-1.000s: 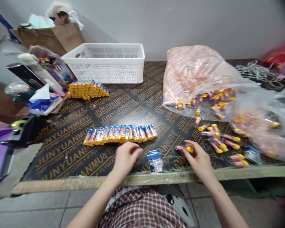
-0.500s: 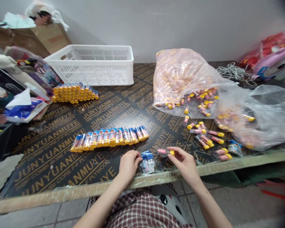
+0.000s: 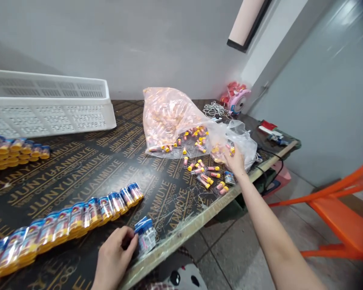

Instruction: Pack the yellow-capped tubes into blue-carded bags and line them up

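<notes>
My left hand (image 3: 116, 253) is by the table's front edge, fingers curled, thumb and forefinger at the left side of a small stack of clear, blue-topped plastic sleeves (image 3: 145, 234). My right hand (image 3: 236, 162) reaches out to a white plastic bag (image 3: 245, 143) that has pink tubes with yellow caps in it. One yellow-capped tube (image 3: 231, 150) shows at its fingertips; whether they grip it is unclear. Loose tubes (image 3: 204, 180) lie left of my right wrist, beside a small blue-and-clear packet (image 3: 229, 177). A row of blue-sleeved, yellow-capped tubes (image 3: 62, 223) lies left of my left hand.
A big translucent bag (image 3: 169, 117) of tubes lies open at the back. White crate (image 3: 78, 114) and stacked sleeved tubes (image 3: 15, 152) are on the left. Beyond the bags are a white cable (image 3: 216, 109) and a pink fan (image 3: 237, 102). An orange chair (image 3: 345, 217) stands right.
The view has turned right. My right hand has gone from beside the sleeves, where it held a yellow-capped tube, out to the white bag. My left hand stays by the sleeves.
</notes>
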Available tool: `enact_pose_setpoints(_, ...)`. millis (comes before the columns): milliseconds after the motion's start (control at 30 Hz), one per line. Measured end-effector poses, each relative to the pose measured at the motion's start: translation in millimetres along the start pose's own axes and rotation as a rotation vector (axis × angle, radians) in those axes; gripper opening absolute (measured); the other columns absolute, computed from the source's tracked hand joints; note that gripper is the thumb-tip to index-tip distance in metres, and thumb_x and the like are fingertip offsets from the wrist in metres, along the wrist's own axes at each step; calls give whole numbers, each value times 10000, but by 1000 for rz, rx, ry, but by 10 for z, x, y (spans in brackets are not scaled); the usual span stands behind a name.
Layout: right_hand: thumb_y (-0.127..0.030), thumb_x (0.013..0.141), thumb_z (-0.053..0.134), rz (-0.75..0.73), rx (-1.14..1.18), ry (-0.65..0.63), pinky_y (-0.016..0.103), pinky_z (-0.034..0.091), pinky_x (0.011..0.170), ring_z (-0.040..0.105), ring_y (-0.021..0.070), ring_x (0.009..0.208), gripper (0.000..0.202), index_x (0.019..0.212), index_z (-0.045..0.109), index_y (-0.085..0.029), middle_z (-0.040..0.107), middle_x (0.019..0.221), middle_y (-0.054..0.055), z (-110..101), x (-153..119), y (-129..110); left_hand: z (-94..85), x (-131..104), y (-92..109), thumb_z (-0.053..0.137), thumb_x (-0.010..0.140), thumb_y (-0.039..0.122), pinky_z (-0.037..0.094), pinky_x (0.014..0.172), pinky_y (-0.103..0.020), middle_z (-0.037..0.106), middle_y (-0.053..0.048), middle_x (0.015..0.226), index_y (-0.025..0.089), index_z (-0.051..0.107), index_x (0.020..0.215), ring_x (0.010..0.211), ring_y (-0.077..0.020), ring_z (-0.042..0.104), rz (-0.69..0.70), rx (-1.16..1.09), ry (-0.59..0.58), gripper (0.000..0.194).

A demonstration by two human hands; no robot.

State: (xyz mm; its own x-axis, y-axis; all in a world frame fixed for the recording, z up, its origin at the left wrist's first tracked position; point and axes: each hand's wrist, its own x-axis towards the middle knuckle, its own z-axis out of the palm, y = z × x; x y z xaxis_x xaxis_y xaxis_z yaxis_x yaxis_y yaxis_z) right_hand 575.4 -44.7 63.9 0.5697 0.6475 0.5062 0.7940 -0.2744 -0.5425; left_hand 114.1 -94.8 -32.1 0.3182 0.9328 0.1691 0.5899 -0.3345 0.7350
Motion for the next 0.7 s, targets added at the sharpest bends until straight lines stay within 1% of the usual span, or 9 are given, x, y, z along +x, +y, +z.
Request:
enact_pose_setpoints(33,-289,789,508,-22,-23,-37,436,403,945,532,290,1093,434,1178,573,-109,590,1186,170,9,17,39,-4,-3,13,531,789,412,413,522,-213,557,28,583,213,545,656,511,-123,521,-25,-28,1,240)
enact_pose_setpoints(100,-314,765,553,-66,-53,-154,400,437,894,581,275,1004,347,1054,644,-146,653,1059,132,77,-90,67,-12,-5,22,533,783,416,408,501,-206,543,39,559,215,526,659,481,-114,505,-85,-93,8,237)
enact_pose_setpoints(167,-353,725,616,-105,-64,-296,340,482,761,628,238,802,244,885,688,-183,688,832,73,172,-315,45,-18,-1,9,580,743,426,420,513,-208,550,40,560,215,517,666,498,-121,524,-163,-168,46,233)
enact_pose_setpoints(233,-347,668,684,-140,-57,-405,302,480,663,618,208,667,209,819,693,-203,664,697,31,246,-561,-10,-27,6,-9,657,673,431,456,565,-220,605,28,610,213,543,730,571,-146,584,-274,-294,93,253)
enact_pose_setpoints(333,-272,710,659,-174,-22,-441,329,473,707,620,228,745,211,907,679,-200,666,781,55,270,-867,-157,-50,11,2,774,544,404,501,639,-238,684,-1,700,191,602,907,685,-181,642,-491,-585,103,455)
enact_pose_setpoints(400,-213,786,567,-195,27,-438,362,463,791,610,241,877,214,980,653,-188,659,919,88,247,-1051,-320,-72,10,47,827,471,363,511,632,-220,702,-16,737,160,643,911,694,-169,642,-640,-770,107,518)
enact_pose_setpoints(500,-163,832,511,-250,149,-502,333,466,843,590,202,959,263,1073,611,-199,636,1023,72,208,-1383,-680,-110,14,139,861,416,303,520,580,-196,693,-13,737,127,684,764,635,-129,617,-829,-991,175,428)
enact_pose_setpoints(600,-168,847,534,-274,267,-579,249,496,727,604,144,838,269,1103,596,-225,630,981,33,197,-1762,-1104,-150,40,198,855,413,206,539,550,-201,684,-5,716,121,695,705,607,-116,613,-942,-1133,267,344)
enact_pose_setpoints(700,-150,840,550,-191,516,-568,234,489,660,589,133,765,189,1006,613,-215,619,917,24,191,-2082,-1452,-197,74,228,818,462,122,535,523,-189,694,-15,724,118,699,688,598,-106,613,-1000,-1158,356,255)
